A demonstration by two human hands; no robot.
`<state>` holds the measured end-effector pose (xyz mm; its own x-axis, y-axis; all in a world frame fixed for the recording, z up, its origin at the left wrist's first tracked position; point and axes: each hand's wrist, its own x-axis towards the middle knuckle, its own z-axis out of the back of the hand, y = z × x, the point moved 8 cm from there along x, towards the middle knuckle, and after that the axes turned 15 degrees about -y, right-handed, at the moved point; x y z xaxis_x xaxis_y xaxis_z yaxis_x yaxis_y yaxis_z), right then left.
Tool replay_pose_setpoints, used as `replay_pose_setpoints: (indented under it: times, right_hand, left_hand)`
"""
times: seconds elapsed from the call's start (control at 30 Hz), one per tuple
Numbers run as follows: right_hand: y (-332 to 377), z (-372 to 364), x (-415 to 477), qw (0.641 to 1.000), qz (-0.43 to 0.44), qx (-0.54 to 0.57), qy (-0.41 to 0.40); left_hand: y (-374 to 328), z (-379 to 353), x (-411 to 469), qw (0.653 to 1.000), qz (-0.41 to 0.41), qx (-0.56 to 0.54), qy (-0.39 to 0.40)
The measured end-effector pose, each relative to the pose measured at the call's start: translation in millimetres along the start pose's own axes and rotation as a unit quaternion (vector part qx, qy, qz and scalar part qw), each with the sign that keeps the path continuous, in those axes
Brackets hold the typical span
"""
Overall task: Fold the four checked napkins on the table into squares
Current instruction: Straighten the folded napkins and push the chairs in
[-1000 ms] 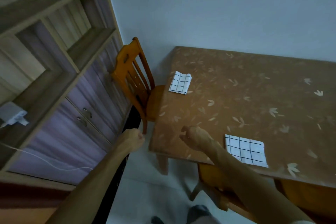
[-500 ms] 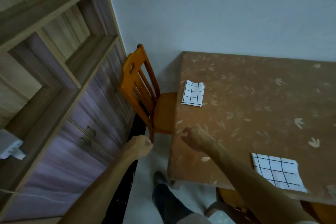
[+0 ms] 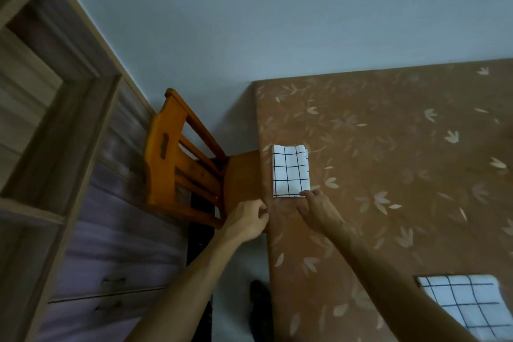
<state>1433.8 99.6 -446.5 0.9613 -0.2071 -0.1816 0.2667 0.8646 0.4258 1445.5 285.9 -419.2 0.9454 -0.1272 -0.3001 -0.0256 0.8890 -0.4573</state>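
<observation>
A white napkin with black checks (image 3: 290,171) lies folded into an oblong near the left edge of the brown leaf-patterned table (image 3: 388,164). My right hand (image 3: 315,207) rests on the table with its fingertips touching the napkin's near right corner. At the table's left edge, just below the napkin, my left hand (image 3: 248,221) is loosely curled and holds nothing. A second checked napkin (image 3: 463,309) lies folded flat at the bottom right, partly behind my right forearm.
An orange wooden chair (image 3: 177,164) is pushed in at the table's left side. Wooden shelves and cabinet doors (image 3: 69,175) line the left wall. A blue-grey wall runs behind the table. A dark shoe (image 3: 259,305) shows on the floor below.
I have stepped closer to the far napkin. Both hands moved forward; my right hand now touches the napkin's near corner and my left hand has reached the table edge.
</observation>
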Motion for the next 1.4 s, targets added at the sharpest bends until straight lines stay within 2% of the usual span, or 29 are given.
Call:
replay_pose_setpoints:
  times: [0.23, 0.37, 0.63, 1.1, 1.4]
  right_hand:
    - [-19, -8, 42, 0.996, -0.081, 0.023, 0.014]
    - [-23, -19, 53, 0.993, -0.106, 0.036, 0.029]
    - [-20, -29, 65, 0.995, -0.098, 0.029, -0.002]
    - [7, -39, 98, 0.999, -0.036, 0.021, 0.006]
    - [-1, -34, 91, 0.998, -0.058, 0.032, 0.008]
  left_hand:
    - [-29, -32, 48, 0.998, -0.037, -0.004, 0.041]
    - [-34, -45, 69, 0.998, -0.025, -0.015, 0.058]
    - [-27, -55, 91, 0.996, -0.014, -0.031, 0.084]
    - [-15, -41, 124, 1.000, -0.021, -0.006, 0.023]
    - [-14, -34, 123, 0.998, -0.051, 0.021, 0.035]
